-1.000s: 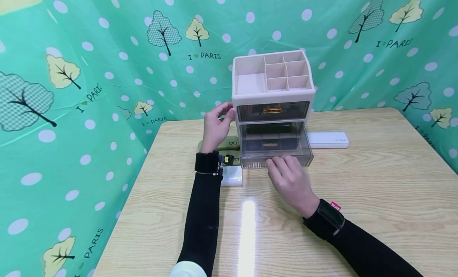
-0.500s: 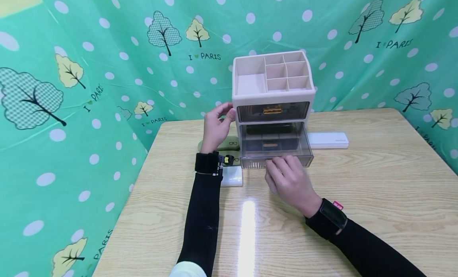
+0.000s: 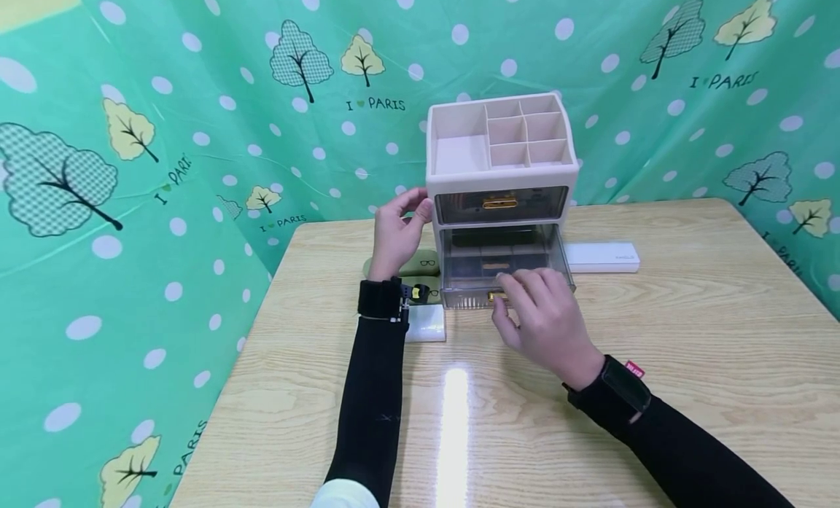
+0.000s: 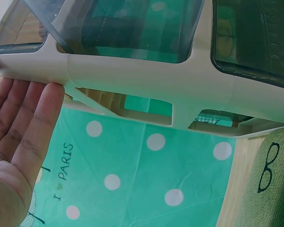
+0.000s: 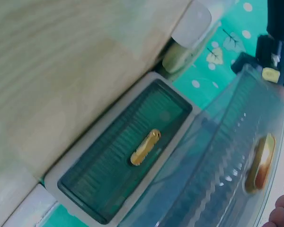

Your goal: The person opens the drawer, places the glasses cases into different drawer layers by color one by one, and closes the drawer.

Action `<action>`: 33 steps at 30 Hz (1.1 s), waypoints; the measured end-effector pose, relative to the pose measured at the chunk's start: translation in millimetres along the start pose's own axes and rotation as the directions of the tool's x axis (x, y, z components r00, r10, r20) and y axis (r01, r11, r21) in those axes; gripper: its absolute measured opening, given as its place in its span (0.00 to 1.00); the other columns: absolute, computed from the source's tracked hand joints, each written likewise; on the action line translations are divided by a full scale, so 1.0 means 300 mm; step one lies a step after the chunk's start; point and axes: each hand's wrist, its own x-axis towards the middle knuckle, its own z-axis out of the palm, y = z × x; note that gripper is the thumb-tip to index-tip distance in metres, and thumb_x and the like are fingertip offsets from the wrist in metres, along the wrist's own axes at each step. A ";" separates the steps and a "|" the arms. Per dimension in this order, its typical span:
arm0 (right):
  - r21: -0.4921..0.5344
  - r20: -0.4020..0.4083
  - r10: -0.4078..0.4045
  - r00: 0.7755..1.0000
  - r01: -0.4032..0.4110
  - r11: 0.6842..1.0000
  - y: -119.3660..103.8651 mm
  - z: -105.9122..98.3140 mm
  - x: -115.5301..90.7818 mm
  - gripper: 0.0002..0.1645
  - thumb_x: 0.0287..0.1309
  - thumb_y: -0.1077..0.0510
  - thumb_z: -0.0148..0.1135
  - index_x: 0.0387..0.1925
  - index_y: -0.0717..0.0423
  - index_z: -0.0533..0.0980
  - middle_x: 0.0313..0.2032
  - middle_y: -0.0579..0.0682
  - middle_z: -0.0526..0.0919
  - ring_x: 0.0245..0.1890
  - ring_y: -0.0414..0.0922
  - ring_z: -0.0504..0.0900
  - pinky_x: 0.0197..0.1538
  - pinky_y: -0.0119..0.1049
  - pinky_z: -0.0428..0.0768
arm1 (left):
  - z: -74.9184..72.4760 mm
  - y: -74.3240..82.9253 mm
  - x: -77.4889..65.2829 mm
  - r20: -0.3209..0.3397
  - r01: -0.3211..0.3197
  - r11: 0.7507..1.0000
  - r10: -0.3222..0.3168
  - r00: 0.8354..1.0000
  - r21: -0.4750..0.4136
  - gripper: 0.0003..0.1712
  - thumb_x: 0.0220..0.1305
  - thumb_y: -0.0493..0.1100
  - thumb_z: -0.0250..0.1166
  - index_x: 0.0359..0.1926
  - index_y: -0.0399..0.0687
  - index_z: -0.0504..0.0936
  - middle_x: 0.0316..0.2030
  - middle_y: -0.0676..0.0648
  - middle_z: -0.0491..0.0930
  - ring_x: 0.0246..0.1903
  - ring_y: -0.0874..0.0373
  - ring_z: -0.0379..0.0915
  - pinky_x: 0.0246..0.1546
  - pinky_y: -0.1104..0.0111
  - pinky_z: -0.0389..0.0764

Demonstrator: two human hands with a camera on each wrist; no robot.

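Observation:
A cream desktop organizer (image 3: 502,178) with smoky clear drawers stands at the back of the table. Its middle drawer (image 3: 466,275) is pulled out; the top drawer (image 3: 459,208) and the bottom drawer (image 5: 109,165) are closed. My left hand (image 3: 399,231) touches the organizer's left side, its fingers straight against the cream frame and the thumb by the front corner. My right hand (image 3: 545,322) hovers just before the pulled-out drawer, fingers loosely bent and holding nothing. Beside it shows that drawer's gold handle (image 5: 261,163), with the right fingertips (image 5: 281,210) apart from it.
Two green glasses cases (image 3: 420,262) lie left of the organizer, partly behind the left wrist. A flat white object (image 3: 426,323) lies in front of them. On the right, a long white box (image 3: 602,257) lies beside the organizer. A green printed cloth (image 3: 367,143) hangs behind the table.
The right hand has let go of the middle drawer's handle and moved slightly right, uncovering the handle. The drawer stays pulled out and the left hand stays in place.

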 end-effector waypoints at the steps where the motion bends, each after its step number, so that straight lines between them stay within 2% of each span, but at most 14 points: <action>1: 0.002 -0.009 0.008 1.000 -0.008 1.000 0.008 -0.003 0.005 0.15 0.59 0.62 0.59 0.42 0.71 0.81 0.32 0.63 0.82 0.30 0.60 0.77 0.30 0.50 0.75 | 0.001 -0.015 0.004 0.000 -0.001 1.000 0.001 1.000 -0.002 0.18 0.73 0.41 0.63 0.56 0.31 0.82 0.49 0.35 0.84 0.47 0.46 0.82 0.45 0.66 0.89; 6: 0.019 -0.054 0.086 0.995 -0.085 0.996 0.051 -0.023 0.033 0.16 0.62 0.61 0.57 0.43 0.72 0.81 0.34 0.66 0.82 0.31 0.62 0.77 0.33 0.53 0.75 | -0.003 -0.034 0.009 0.007 -0.010 1.000 0.010 1.000 -0.024 0.19 0.72 0.44 0.64 0.56 0.34 0.83 0.48 0.38 0.85 0.46 0.50 0.83 0.45 0.66 0.89; 11: 0.058 -0.111 0.197 0.974 -0.191 0.980 0.097 -0.052 0.055 0.15 0.61 0.62 0.54 0.40 0.73 0.79 0.34 0.67 0.81 0.33 0.65 0.76 0.34 0.55 0.73 | -0.010 -0.035 0.007 0.014 -0.029 0.999 0.029 0.999 -0.029 0.19 0.72 0.46 0.64 0.55 0.35 0.84 0.48 0.39 0.85 0.46 0.51 0.83 0.45 0.66 0.89; 14: 0.070 -0.141 0.268 0.953 -0.261 0.963 0.129 -0.065 0.063 0.15 0.60 0.63 0.52 0.40 0.73 0.78 0.35 0.68 0.81 0.33 0.66 0.75 0.34 0.56 0.72 | -0.011 -0.037 0.008 0.014 -0.026 0.999 0.027 1.000 -0.028 0.19 0.72 0.45 0.64 0.55 0.34 0.83 0.48 0.38 0.85 0.46 0.50 0.83 0.45 0.66 0.89; 19: 0.061 -0.153 0.408 0.900 -0.404 0.913 0.203 -0.086 0.061 0.16 0.57 0.67 0.51 0.42 0.75 0.78 0.36 0.69 0.82 0.36 0.67 0.77 0.37 0.57 0.72 | -0.006 -0.032 0.009 0.004 -0.016 1.000 0.016 1.000 -0.002 0.18 0.73 0.42 0.64 0.56 0.33 0.83 0.48 0.36 0.85 0.47 0.47 0.83 0.45 0.67 0.89; 22: 0.040 -0.116 0.473 0.873 -0.472 0.881 0.254 -0.096 0.055 0.17 0.57 0.68 0.51 0.44 0.75 0.78 0.38 0.70 0.81 0.38 0.67 0.76 0.39 0.58 0.73 | -0.002 -0.015 0.005 -0.003 -0.011 1.000 0.011 1.000 0.011 0.17 0.73 0.39 0.63 0.56 0.31 0.82 0.48 0.34 0.84 0.48 0.45 0.83 0.45 0.67 0.89; 25: 0.022 -0.064 0.530 0.845 -0.530 0.848 0.304 -0.099 0.042 0.17 0.58 0.69 0.52 0.46 0.75 0.78 0.40 0.71 0.81 0.40 0.67 0.76 0.42 0.58 0.72 | -0.003 0.025 -0.006 -0.004 -0.005 1.000 0.005 1.000 0.010 0.17 0.74 0.38 0.62 0.55 0.28 0.81 0.48 0.32 0.84 0.47 0.43 0.83 0.46 0.66 0.89; 29: -0.020 0.038 0.594 0.803 -0.594 0.804 0.363 -0.098 0.021 0.18 0.62 0.67 0.55 0.50 0.76 0.78 0.45 0.73 0.82 0.46 0.70 0.77 0.51 0.63 0.73 | -0.005 0.075 -0.018 0.000 0.007 1.000 -0.007 1.000 0.009 0.17 0.74 0.37 0.62 0.55 0.27 0.81 0.48 0.32 0.84 0.47 0.44 0.83 0.46 0.66 0.89; 31: -0.047 0.116 0.627 0.770 -0.627 0.778 0.390 -0.097 0.009 0.20 0.64 0.65 0.57 0.53 0.77 0.77 0.49 0.75 0.81 0.50 0.72 0.76 0.56 0.66 0.72 | -0.006 0.083 -0.021 0.001 0.008 1.000 -0.008 1.000 0.013 0.17 0.74 0.37 0.62 0.55 0.27 0.81 0.48 0.32 0.84 0.47 0.44 0.83 0.46 0.66 0.89; 33: -0.070 0.207 0.656 0.726 -0.657 0.750 0.415 -0.095 0.000 0.23 0.66 0.63 0.59 0.56 0.78 0.76 0.52 0.77 0.80 0.54 0.74 0.75 0.59 0.68 0.71 | -0.007 0.084 -0.022 -0.001 0.005 1.000 -0.005 1.000 0.014 0.17 0.74 0.38 0.62 0.55 0.27 0.81 0.48 0.33 0.84 0.47 0.44 0.82 0.46 0.66 0.89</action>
